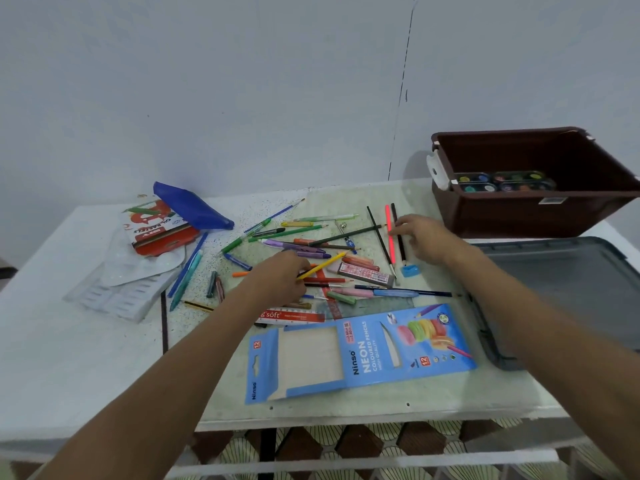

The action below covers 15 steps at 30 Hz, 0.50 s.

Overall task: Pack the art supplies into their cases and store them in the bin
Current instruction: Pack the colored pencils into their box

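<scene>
Left hand (pixel 282 277) apparently pinches yellow pencil (pixel 322 265), fingertips hidden.

This looks like a room in a home, used as a simple craft or homework corner. A white table (pixel 86 358) stands against a plain pale wall (pixel 242 81) that has a thin dark crack line. Under the near edge of the table a patterned floor covering (pixel 363 441) with brown diamonds and pale leaf shapes is visible. School art supplies are scattered over the middle of the table: coloured pencils, pens and crayons. A brown plastic storage bin (pixel 519 213) sits at the far right corner, and a blue pencil box (pixel 360 355) lies near the front edge.
</scene>
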Each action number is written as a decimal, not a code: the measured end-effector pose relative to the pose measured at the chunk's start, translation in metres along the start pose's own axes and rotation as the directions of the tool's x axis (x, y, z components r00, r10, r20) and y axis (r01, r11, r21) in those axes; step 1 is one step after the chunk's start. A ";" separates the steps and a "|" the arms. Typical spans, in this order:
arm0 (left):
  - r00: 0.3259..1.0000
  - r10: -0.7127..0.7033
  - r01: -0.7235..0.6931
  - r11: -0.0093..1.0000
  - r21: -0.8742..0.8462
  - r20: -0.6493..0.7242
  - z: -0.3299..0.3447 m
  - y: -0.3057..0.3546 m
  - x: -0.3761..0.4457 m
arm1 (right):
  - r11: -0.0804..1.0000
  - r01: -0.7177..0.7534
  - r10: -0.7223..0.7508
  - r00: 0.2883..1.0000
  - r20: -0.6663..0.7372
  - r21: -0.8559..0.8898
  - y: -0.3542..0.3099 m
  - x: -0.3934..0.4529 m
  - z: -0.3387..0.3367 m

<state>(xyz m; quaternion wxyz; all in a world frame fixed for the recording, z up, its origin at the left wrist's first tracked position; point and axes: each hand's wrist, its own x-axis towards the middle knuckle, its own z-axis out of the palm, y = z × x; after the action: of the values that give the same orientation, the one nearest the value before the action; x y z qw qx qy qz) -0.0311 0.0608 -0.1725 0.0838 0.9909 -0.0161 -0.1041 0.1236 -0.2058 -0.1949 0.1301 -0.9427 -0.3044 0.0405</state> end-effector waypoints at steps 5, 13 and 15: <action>0.999 -0.039 0.038 0.996 0.081 0.016 0.004 0.002 0.008 | 0.932 0.246 -0.209 0.965 0.159 -0.265 0.003 0.013 -0.011; 0.997 -0.072 0.071 0.997 0.038 0.030 -0.001 -0.002 0.015 | 0.822 0.417 -0.358 0.908 0.217 -0.388 0.007 0.020 -0.027; 0.994 -0.101 0.101 0.995 -0.003 0.041 -0.004 0.001 0.017 | 0.800 0.437 -0.368 0.899 0.238 -0.412 0.004 0.020 -0.027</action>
<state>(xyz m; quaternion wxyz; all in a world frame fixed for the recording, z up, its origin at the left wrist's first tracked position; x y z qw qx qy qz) -0.0139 0.0599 -0.1716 0.0805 0.9879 0.0326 -0.1285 0.1465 -0.2031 -0.1696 -0.1114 -0.8544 -0.5075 0.0085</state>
